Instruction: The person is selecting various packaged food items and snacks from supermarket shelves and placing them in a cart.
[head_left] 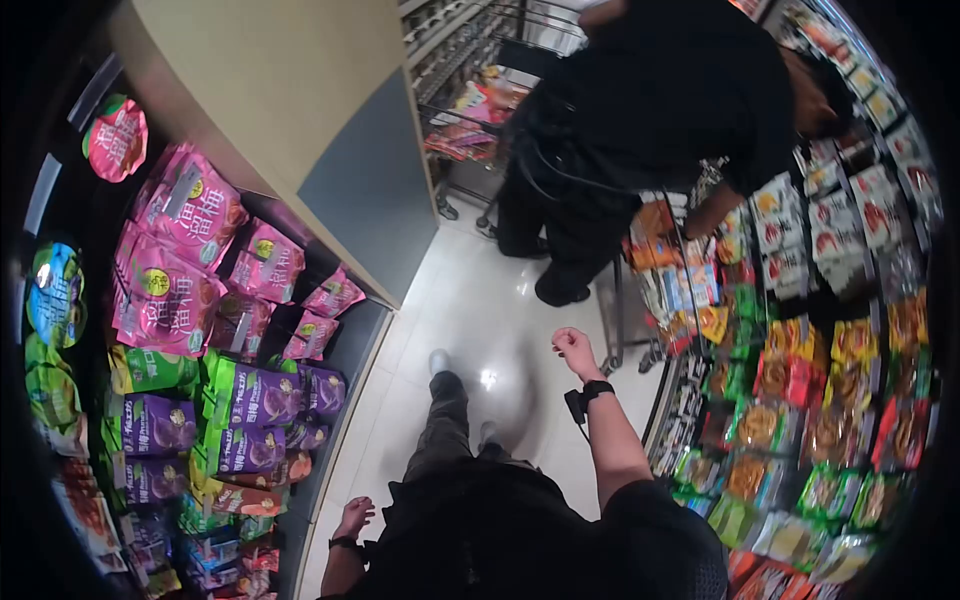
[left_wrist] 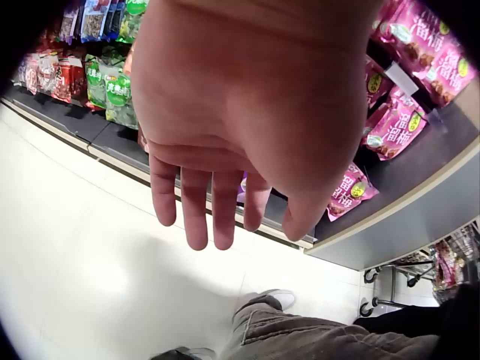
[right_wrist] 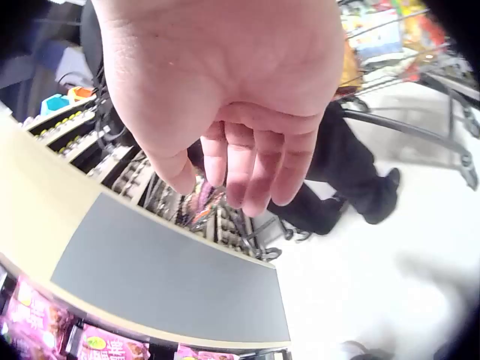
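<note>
My left hand [head_left: 355, 515] hangs low at my side, close to the bottom edge of the left snack shelf [head_left: 340, 420]. In the left wrist view the left hand [left_wrist: 217, 225] shows straight, relaxed fingers and holds nothing. My right hand [head_left: 575, 350] is raised in front of me over the white floor, a black band on its wrist. The right wrist view shows the right hand [right_wrist: 240, 180] with loosely curled fingers, empty. Neither hand touches anything.
Pink snack bags [head_left: 190, 210] and purple bags [head_left: 255, 395] fill the left shelves. Packets [head_left: 800, 380] line the right shelves. A person in black [head_left: 640, 110] bends at the right shelves ahead, beside a wire cart [head_left: 480, 100]. White tiled floor [head_left: 480, 300] runs between.
</note>
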